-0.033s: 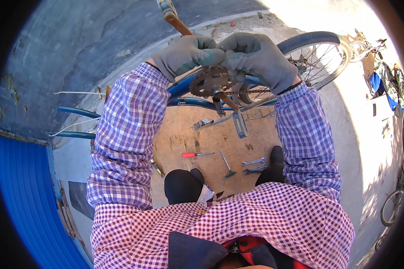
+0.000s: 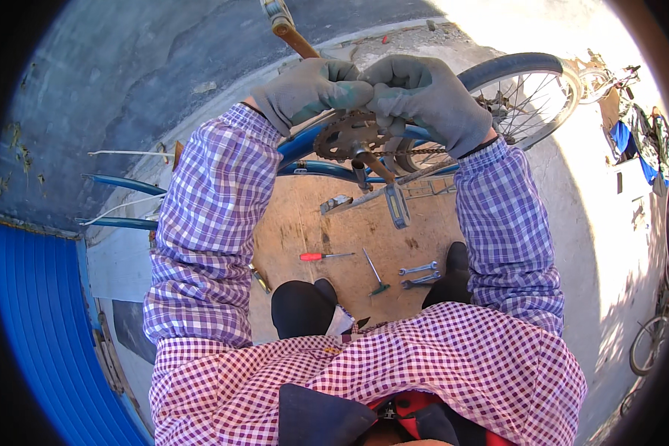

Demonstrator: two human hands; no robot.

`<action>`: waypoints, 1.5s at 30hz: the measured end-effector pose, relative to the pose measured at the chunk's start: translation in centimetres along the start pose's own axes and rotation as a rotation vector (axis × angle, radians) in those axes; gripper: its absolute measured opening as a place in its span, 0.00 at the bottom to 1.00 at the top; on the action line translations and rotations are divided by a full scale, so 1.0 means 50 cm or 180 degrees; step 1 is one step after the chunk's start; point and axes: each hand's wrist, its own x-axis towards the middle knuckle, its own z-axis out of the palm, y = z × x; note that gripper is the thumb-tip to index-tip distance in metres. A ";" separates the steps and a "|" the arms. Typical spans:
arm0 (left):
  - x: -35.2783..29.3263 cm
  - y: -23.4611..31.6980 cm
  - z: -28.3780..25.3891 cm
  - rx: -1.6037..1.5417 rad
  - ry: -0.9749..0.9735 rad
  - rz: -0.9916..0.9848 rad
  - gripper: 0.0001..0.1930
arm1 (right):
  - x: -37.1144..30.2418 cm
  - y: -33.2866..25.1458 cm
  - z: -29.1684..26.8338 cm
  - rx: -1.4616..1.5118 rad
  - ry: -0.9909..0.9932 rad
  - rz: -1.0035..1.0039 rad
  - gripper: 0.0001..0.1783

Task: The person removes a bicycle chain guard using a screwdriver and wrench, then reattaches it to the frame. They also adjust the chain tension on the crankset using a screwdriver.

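Note:
My left hand (image 2: 308, 91) and my right hand (image 2: 427, 97), both in grey work gloves, meet at the fingertips above a blue bicycle frame (image 2: 327, 169). The fingers of each are pinched closed; whatever they hold is too small or hidden to make out. Just below them sits the rusty chainring (image 2: 349, 137), with the chain (image 2: 424, 152) running off to the right. A pedal (image 2: 397, 206) hangs from the crank on the near side. Behind my left hand, a rusty crank arm (image 2: 293, 37) points up and away.
On the brown board (image 2: 334, 282) lie a red-handled screwdriver (image 2: 323, 256), a green-handled tool (image 2: 379, 281) and two wrenches (image 2: 420, 275). The bicycle's wheel (image 2: 531, 97) is at the right, and its blue fork (image 2: 126, 185) at the left. Blue corrugated metal (image 2: 44, 327) stands at far left.

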 end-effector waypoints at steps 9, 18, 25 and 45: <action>-0.010 0.014 0.030 -0.0741 0.0194 0.0240 0.35 | 0.008 0.029 -0.015 0.0520 -0.0195 0.0163 0.18; -0.007 0.017 0.072 -0.1186 0.0584 0.0538 0.24 | 0.000 0.035 -0.024 0.0729 -0.0317 0.0064 0.21; 0.001 0.006 0.079 -0.1074 0.0899 0.0224 0.25 | -0.001 0.048 -0.006 0.1070 -0.0011 0.0005 0.21; -0.003 0.007 0.091 -0.1555 0.0883 0.0749 0.25 | -0.012 0.031 0.018 0.1219 0.0233 -0.0075 0.17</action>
